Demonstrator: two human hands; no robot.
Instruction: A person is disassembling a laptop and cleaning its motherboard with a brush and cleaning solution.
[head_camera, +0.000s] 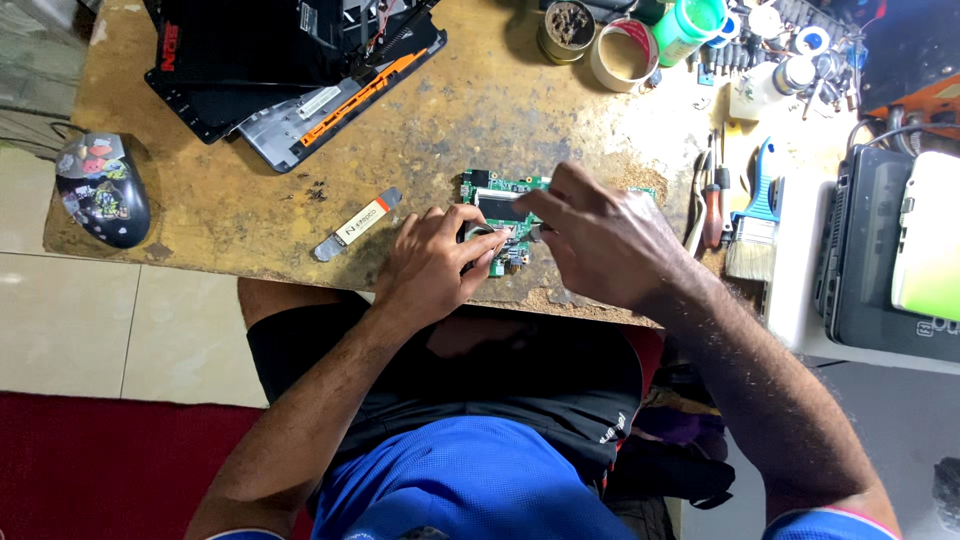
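A small green circuit board (497, 190) lies near the front edge of the worn wooden table (250, 200). My left hand (432, 262) rests on the board's near left part, fingers curled and pressing a small metal piece (487, 232) on it. My right hand (605, 240) covers the board's right side, fingertips pinched together at the board's middle; whatever they pinch is too small to make out. Most of the board is hidden under both hands.
A flat metal pry tool with an orange-white label (357, 224) lies left of the board. A black laptop shell (290, 60) sits at the back left, a sticker-covered mouse (102, 188) at far left. Tins (568, 30), a green bottle (688, 25), pliers (710, 205), a blue-handled brush (757, 225) and a laptop (880, 250) crowd the right.
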